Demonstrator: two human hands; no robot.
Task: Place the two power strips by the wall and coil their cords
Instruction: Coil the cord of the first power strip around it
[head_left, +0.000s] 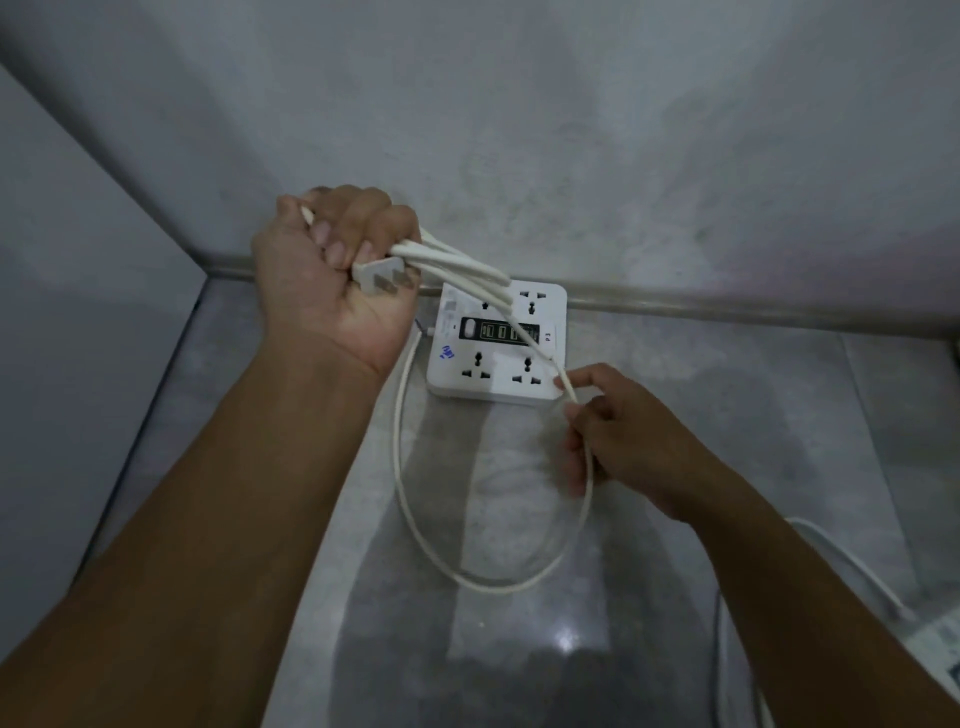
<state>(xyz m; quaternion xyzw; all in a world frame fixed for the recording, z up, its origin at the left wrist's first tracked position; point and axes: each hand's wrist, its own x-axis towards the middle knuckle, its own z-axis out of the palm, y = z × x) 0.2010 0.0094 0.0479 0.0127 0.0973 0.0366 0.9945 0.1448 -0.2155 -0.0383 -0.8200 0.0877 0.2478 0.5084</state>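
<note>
1. White plastic marks the square power strip (496, 343), which lies flat on the grey polished floor (675, 441) just beside the grey wall (519, 130), so its placing looks done.
2. The left hand (332, 270) is closed in a fist around several gathered loops of the thin white cord (415, 519), with the flat-pinned white plug (376, 278) sticking out, which keeps the coil from springing loose.
3. The right hand (618, 431) pinches the slack cord between thumb and fingers, apparently to feed the next loop.
4. A second white cord (852, 566) and part of another strip (940, 649) lie at the right edge, apparently not yet dealt with.
</note>
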